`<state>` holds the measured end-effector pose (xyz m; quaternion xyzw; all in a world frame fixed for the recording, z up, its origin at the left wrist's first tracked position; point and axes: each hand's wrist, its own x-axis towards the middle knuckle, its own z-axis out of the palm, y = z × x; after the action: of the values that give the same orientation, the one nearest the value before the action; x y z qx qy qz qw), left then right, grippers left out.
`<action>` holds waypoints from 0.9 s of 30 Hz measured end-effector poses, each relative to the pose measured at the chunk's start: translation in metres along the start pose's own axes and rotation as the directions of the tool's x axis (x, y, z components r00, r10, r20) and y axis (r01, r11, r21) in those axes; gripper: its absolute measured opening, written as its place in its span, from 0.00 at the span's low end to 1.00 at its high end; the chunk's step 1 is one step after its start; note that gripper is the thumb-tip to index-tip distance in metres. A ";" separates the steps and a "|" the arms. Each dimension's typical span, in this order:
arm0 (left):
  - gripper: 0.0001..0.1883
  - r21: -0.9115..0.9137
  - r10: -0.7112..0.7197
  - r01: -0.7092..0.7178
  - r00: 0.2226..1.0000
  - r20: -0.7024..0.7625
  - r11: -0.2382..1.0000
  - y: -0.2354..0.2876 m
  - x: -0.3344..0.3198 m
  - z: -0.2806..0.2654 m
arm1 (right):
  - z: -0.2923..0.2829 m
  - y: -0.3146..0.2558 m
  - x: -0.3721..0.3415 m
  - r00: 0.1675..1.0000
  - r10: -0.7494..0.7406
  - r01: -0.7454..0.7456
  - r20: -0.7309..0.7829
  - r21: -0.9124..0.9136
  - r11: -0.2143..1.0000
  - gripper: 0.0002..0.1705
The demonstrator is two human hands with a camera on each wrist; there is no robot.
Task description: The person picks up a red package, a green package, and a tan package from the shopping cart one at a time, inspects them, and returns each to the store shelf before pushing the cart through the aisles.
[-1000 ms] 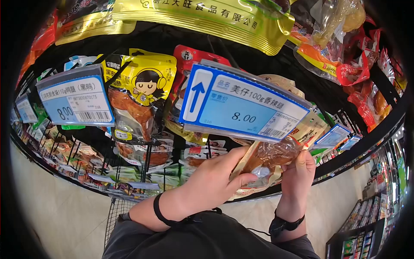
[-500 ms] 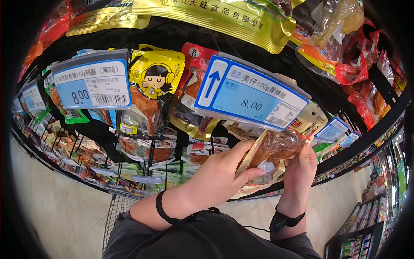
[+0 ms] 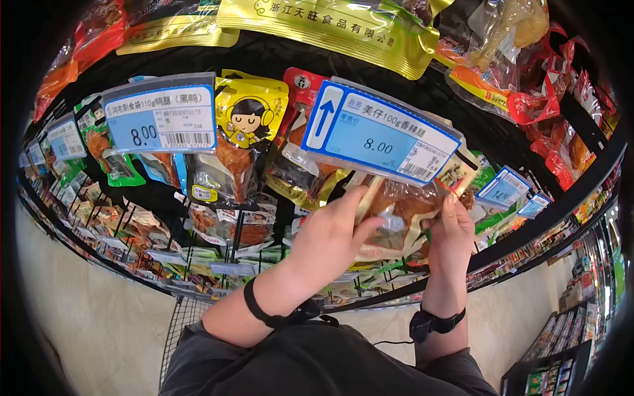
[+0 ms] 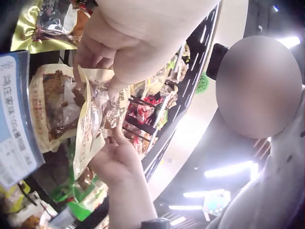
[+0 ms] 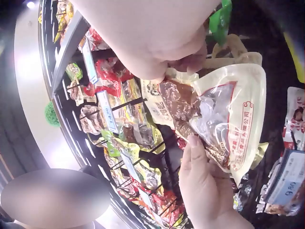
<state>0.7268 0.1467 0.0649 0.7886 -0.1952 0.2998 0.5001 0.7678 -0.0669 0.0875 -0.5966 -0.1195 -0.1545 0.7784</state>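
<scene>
Both hands hold a clear-fronted bag of cooked drumstick [image 3: 409, 210] with cream edges, just below a blue-bordered price tag that hides part of its top. My left hand [image 3: 328, 239] grips the bag's left edge, thumb lying over the front. At the opposite upper edge my right hand [image 3: 451, 231] pinches it between thumb and fingers. The right wrist view shows the bag [image 5: 224, 119] spread between the two hands, its brown meat seen through the plastic. In the left wrist view the bag [image 4: 93, 119] appears side-on, with another cream-edged bag [image 4: 56, 107] behind it.
Price tags [image 3: 383, 132] jut out from the rack in front. Yellow-topped drumstick bags [image 3: 247, 112] hang to the left, and large gold-edged bags [image 3: 343, 30] hang above. Lower shelves hold many small packets. A wire cart [image 3: 179, 330] stands by the person's left side.
The hands and bag have moved slightly up and left in the head view, the bag closer under the price tag. The tags at left have shifted right. Both hands keep their hold.
</scene>
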 end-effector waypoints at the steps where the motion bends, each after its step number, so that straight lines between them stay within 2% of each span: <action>1: 0.24 0.079 0.009 -0.008 1.000 -0.021 0.997 -0.005 0.003 0.003 | 0.008 -0.001 0.002 0.999 -0.017 0.017 -0.033 -0.016 1.000 0.11; 2: 0.24 0.082 0.008 -0.006 1.000 -0.025 0.997 -0.007 0.006 0.005 | 0.009 0.000 0.005 0.999 -0.017 0.016 -0.028 -0.015 1.000 0.11; 4: 0.24 0.196 -0.009 0.014 1.000 -0.027 0.981 -0.007 0.012 0.007 | 0.007 0.002 0.010 0.998 -0.058 0.054 -0.030 -0.125 0.991 0.11; 6: 0.23 0.171 -0.049 0.056 0.998 -0.045 0.984 -0.004 0.012 0.009 | 0.001 0.000 0.010 0.999 -0.046 0.042 -0.027 -0.129 0.991 0.12; 9: 0.24 0.279 -0.065 0.078 0.996 -0.057 0.957 -0.004 0.004 0.008 | -0.013 -0.003 0.005 1.000 -0.010 0.014 0.021 -0.210 0.978 0.16; 11: 0.24 0.381 -0.056 0.105 0.989 -0.138 0.918 0.006 -0.009 -0.003 | -0.014 -0.015 -0.007 0.998 -0.025 0.040 0.065 -0.228 0.973 0.17; 12: 0.25 0.394 -0.106 0.173 0.977 -0.185 0.903 0.016 -0.015 -0.009 | -0.018 -0.018 -0.012 0.998 -0.018 0.032 0.065 -0.225 0.974 0.17; 14: 0.21 0.309 -0.094 0.170 0.965 -0.245 0.936 0.032 -0.029 -0.022 | -0.030 -0.024 -0.022 0.991 -0.042 0.072 0.128 -0.239 0.968 0.18; 16: 0.20 0.229 0.067 0.002 0.954 -0.291 0.973 0.066 -0.046 -0.043 | -0.042 -0.034 -0.030 0.978 -0.007 0.068 0.211 -0.280 0.958 0.20; 17: 0.16 0.205 0.216 -0.156 0.925 -0.314 0.966 0.079 -0.056 -0.053 | -0.045 -0.041 -0.034 0.972 0.016 0.050 0.234 -0.274 0.961 0.20; 18: 0.12 0.119 0.340 -0.320 0.851 -0.399 0.940 0.100 -0.060 -0.057 | -0.050 -0.046 -0.038 0.966 0.042 0.029 0.255 -0.271 0.962 0.21; 19: 0.10 0.147 0.469 -0.455 0.759 -0.452 0.878 0.113 -0.066 -0.058 | -0.057 -0.048 -0.041 0.952 0.049 0.030 0.303 -0.251 0.968 0.20; 21: 0.15 0.072 0.552 -0.742 0.426 -0.717 0.667 0.136 -0.106 -0.069 | -0.078 -0.052 -0.046 0.912 0.093 0.001 0.399 -0.228 0.974 0.18; 22: 0.15 0.067 0.534 -0.729 0.433 -0.726 0.681 0.154 -0.116 -0.071 | -0.088 -0.053 -0.047 0.886 0.116 -0.023 0.449 -0.208 0.978 0.18; 23: 0.13 0.188 0.639 -0.716 0.431 -0.638 0.672 0.174 -0.123 -0.074 | -0.095 -0.054 -0.051 0.879 0.118 -0.032 0.463 -0.190 0.981 0.17; 26: 0.20 0.525 0.840 -0.659 0.467 -0.275 0.538 0.227 -0.148 -0.071 | -0.125 -0.059 -0.056 0.842 0.163 -0.056 0.514 -0.218 0.974 0.16; 27: 0.17 0.648 0.808 -0.525 0.528 -0.261 0.552 0.240 -0.153 -0.054 | -0.135 -0.058 -0.059 0.848 0.153 -0.039 0.508 -0.228 0.973 0.15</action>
<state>0.4521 0.0950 0.1406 0.6256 -0.2623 0.7189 0.1516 0.6915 -0.2060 0.0826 -0.6997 -0.2791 0.0409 0.6564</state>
